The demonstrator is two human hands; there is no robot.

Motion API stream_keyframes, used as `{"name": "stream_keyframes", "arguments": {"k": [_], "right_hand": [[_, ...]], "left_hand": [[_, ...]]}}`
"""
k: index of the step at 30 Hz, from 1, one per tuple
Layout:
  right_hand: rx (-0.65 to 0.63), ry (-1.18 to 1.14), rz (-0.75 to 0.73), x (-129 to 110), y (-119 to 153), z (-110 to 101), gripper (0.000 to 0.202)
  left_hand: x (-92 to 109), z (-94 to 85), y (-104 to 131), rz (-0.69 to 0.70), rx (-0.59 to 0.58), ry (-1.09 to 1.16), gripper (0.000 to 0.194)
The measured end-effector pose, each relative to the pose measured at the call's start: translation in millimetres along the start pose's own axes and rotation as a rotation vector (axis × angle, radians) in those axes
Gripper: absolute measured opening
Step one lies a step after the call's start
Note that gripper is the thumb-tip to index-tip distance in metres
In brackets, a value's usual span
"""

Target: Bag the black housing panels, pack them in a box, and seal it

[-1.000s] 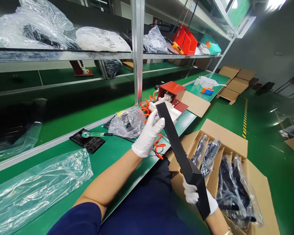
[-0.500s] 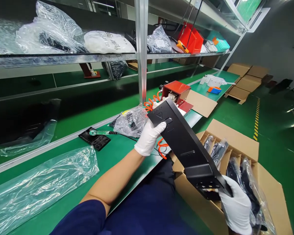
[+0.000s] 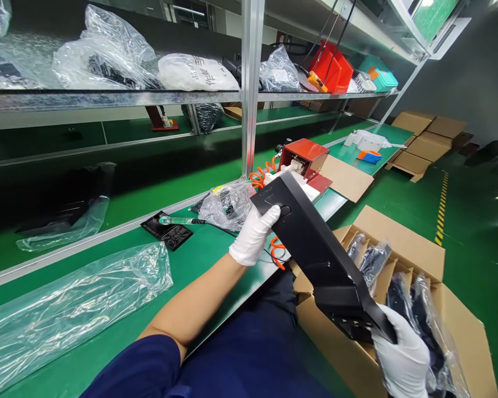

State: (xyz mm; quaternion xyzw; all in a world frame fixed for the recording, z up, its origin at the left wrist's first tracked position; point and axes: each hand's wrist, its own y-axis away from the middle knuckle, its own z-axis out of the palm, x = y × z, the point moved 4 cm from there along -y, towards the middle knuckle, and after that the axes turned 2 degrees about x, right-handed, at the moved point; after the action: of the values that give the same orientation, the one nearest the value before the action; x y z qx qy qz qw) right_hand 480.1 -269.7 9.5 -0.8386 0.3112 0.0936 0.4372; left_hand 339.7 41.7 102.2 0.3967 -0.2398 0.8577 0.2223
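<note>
A long black plastic housing [image 3: 311,249] slants across the view, held up by both hands above the bench edge and an open carton [image 3: 336,337]. My left hand [image 3: 255,235], in a white glove, grips its upper end, with the thumb lying on the front face beside an oval slot. At the lower end my right hand [image 3: 402,351], also gloved, is closed around the edge; some of its fingers are hidden behind the part. Inside the carton, several dark parts in clear plastic bags [image 3: 375,260] stand between cardboard dividers.
On the green bench [image 3: 207,265] lie a long clear plastic bag [image 3: 78,309], a black tray [image 3: 170,235] with a green-handled tool [image 3: 176,220], and a crumpled bag [image 3: 228,204]. A red machine [image 3: 305,157] with an orange coiled hose stands behind. A metal post [image 3: 251,88] supports the shelf.
The housing has tilted slightly in my hands, so its face catches the light differently. The whole view has shifted a little, with the surroundings sliding right. Both hands keep their grip.
</note>
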Motion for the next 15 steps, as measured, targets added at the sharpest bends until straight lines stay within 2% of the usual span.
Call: {"name": "stream_keyframes", "arguments": {"k": [3, 6, 9, 12, 14, 15], "right_hand": [[0.011, 0.0, -0.039, -6.2, 0.6, -2.1, 0.021], [0.023, 0.095, -0.064, -7.1, 5.9, -5.7, 0.019], [-0.001, 0.193, -0.133, -5.3, 3.0, -10.6, 0.019], [-0.148, 0.07, -0.32, -18.1, -13.2, -7.8, 0.018], [-0.312, -0.117, -0.44, -37.2, -21.1, 1.3, 0.02], [-0.393, -0.203, -0.449, -46.5, -22.1, 7.2, 0.02]], "left_hand": [[-0.3, -2.3, 1.1, 0.02, -0.016, 0.013, 0.064], [2.9, -4.0, 4.2, 0.085, -0.013, -0.01, 0.067], [8.3, -8.3, 9.5, 0.035, 0.006, 0.047, 0.066], [21.5, -22.7, 14.1, -0.019, 0.09, 0.187, 0.067], [36.5, -39.9, 18.1, 0.025, 0.181, 0.231, 0.069], [45.1, -50.4, 21.6, 0.063, 0.228, 0.232, 0.069]]}}
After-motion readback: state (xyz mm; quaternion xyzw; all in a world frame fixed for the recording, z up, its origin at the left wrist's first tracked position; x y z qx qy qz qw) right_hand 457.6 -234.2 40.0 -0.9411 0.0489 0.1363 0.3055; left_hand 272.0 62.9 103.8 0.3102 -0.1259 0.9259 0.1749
